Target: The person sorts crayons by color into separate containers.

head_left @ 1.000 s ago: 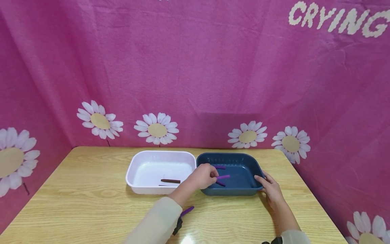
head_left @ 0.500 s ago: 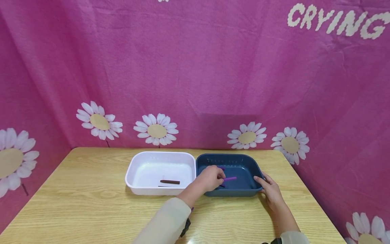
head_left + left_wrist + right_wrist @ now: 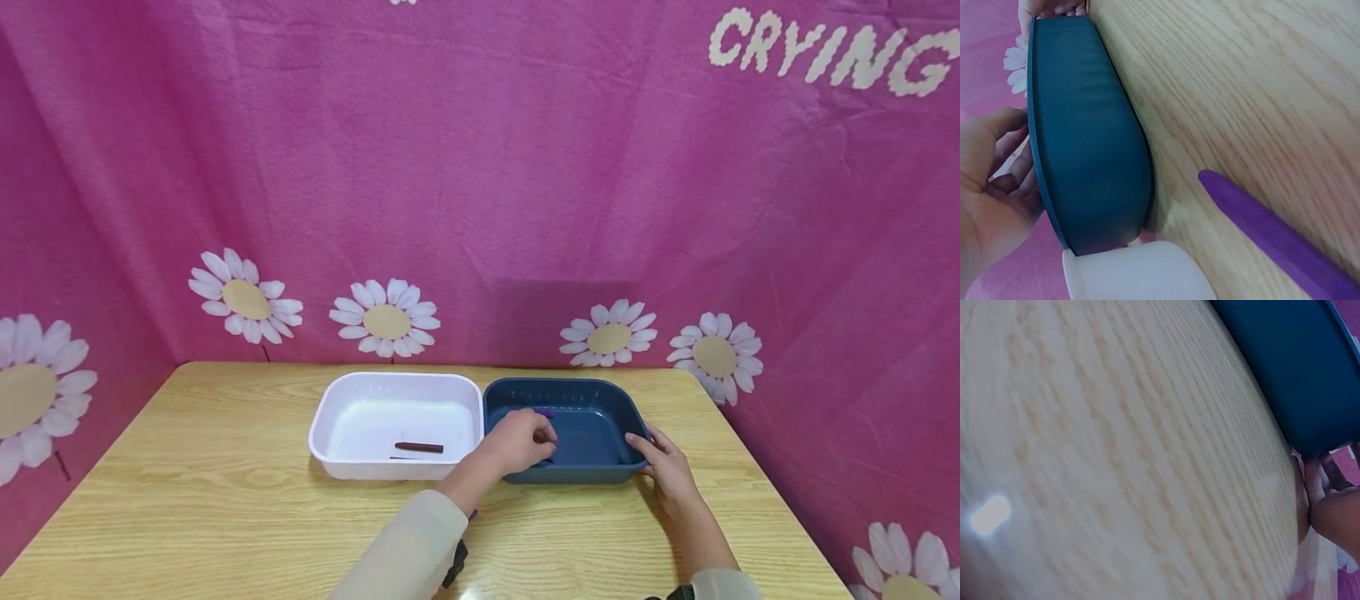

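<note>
My left hand [image 3: 517, 442] is over the left part of a dark blue tray [image 3: 592, 476], fingers loosely bent. In the left wrist view its thumb and fingers [image 3: 1019, 172] stand apart behind the tray's wall, and no crayon shows between them. Purple crayons lie in the tray: one [image 3: 546, 413] shows behind the hand, the others are mostly covered by it. With the thumb inside the rim and the fingers outside, my right hand [image 3: 671, 475] grips the tray's right end. Another purple crayon [image 3: 1272, 237] lies on the table beneath my left forearm.
A white tray [image 3: 375, 469] stands against the blue tray's left side. It holds a brown crayon [image 3: 420, 447] and a thin dark piece by its front wall. Behind the wooden table [image 3: 187, 483] hangs a pink flowered cloth [image 3: 465, 167].
My left hand has moved right and slightly down over the blue tray. The purple crayon it pinched has gone from its fingertips and from sight. My right hand has stayed put.
</note>
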The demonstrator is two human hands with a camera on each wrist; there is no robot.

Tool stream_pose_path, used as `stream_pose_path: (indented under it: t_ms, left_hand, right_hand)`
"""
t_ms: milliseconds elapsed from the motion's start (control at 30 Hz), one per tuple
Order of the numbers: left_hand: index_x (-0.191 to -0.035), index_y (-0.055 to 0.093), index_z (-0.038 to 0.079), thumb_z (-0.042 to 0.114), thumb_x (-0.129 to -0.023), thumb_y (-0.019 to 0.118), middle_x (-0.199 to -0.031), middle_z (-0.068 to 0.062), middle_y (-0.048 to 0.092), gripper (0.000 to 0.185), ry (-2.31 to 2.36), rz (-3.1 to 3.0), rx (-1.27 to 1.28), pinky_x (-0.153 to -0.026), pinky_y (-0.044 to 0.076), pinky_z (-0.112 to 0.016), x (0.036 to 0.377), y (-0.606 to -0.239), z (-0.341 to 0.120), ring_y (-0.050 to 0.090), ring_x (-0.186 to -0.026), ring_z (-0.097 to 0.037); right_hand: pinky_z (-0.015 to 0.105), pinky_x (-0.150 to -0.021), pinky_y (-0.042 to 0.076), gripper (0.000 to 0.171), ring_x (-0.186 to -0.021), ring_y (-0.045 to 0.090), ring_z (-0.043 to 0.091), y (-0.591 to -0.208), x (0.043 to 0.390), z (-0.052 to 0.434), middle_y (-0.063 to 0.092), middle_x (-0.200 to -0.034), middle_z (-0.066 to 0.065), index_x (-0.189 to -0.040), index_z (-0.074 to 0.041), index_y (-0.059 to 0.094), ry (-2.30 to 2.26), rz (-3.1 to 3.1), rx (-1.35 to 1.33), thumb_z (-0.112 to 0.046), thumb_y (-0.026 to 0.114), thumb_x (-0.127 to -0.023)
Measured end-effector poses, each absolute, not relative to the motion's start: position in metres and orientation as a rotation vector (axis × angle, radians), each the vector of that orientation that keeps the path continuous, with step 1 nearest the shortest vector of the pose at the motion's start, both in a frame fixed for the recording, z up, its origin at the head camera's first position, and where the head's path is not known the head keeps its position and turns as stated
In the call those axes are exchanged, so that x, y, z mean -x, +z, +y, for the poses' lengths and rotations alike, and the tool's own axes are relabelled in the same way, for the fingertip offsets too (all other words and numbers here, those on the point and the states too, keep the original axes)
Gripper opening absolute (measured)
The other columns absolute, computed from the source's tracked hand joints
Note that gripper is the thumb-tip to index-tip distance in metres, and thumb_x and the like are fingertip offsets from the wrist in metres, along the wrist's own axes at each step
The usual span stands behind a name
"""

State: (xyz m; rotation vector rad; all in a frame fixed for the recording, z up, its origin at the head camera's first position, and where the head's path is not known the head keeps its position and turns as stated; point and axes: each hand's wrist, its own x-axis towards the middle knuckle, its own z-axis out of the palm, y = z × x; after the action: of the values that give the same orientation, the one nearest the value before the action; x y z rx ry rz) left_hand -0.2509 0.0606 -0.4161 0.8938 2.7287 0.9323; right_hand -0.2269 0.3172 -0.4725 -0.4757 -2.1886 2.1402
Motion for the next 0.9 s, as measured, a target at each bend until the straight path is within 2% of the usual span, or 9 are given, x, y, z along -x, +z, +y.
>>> stream_pose_path:
  t_ms: [167, 467, 700, 900]
  left_hand:
    - [-0.097, 0.071, 0.01, 0.018, -0.087, 0.064, -0.093, 0.001, 0.069, 0.014, 0.984, 2.702, -0.89, -0.079, 0.05, -0.021, 0.248, -0.414, 0.054, 0.062, -0.087, -0.009]
    - [-0.093, 0.071, 0.01, 0.017, -0.085, 0.068, -0.084, 0.002, 0.068, 0.012, 1.066, 2.66, -0.897, -0.07, 0.049, -0.018, 0.236, -0.416, 0.04, 0.058, -0.077, -0.004]
    - [-0.097, 0.07, 0.009, 0.021, -0.086, 0.067, -0.089, 0.004, 0.064, 0.017, 1.082, 2.667, -0.913, -0.073, 0.048, -0.019, 0.224, -0.412, 0.023, 0.057, -0.081, -0.006]
    - [-0.095, 0.07, 0.012, 0.022, -0.085, 0.067, -0.087, 0.004, 0.062, 0.015, 1.108, 2.707, -0.947, -0.073, 0.047, -0.02, 0.212, -0.404, 0.007, 0.055, -0.079, -0.006]
  right_hand:
    - [0.016, -0.073, 0.05, 0.064, -0.082, 0.062, -0.001, -0.473, 0.227, 0.318, 0.056, -0.088, -0.025, -0.144, -0.006, 0.034, 2.135, -2.203, 0.469, -0.028, 0.061, -0.09]
    - [0.016, -0.075, 0.05, 0.063, -0.082, 0.062, -0.002, -0.473, 0.227, 0.32, 0.056, -0.091, -0.023, -0.144, -0.008, 0.034, 2.133, -2.216, 0.474, -0.029, 0.06, -0.09]
    - [0.016, -0.073, 0.05, 0.064, -0.08, 0.062, -0.001, -0.475, 0.228, 0.32, 0.057, -0.087, -0.024, -0.144, -0.006, 0.034, 2.141, -2.197, 0.474, -0.028, 0.061, -0.09]
    - [0.017, -0.071, 0.05, 0.065, -0.079, 0.062, -0.001, -0.475, 0.228, 0.319, 0.058, -0.086, -0.024, -0.143, -0.005, 0.035, 2.136, -2.182, 0.478, -0.028, 0.062, -0.089]
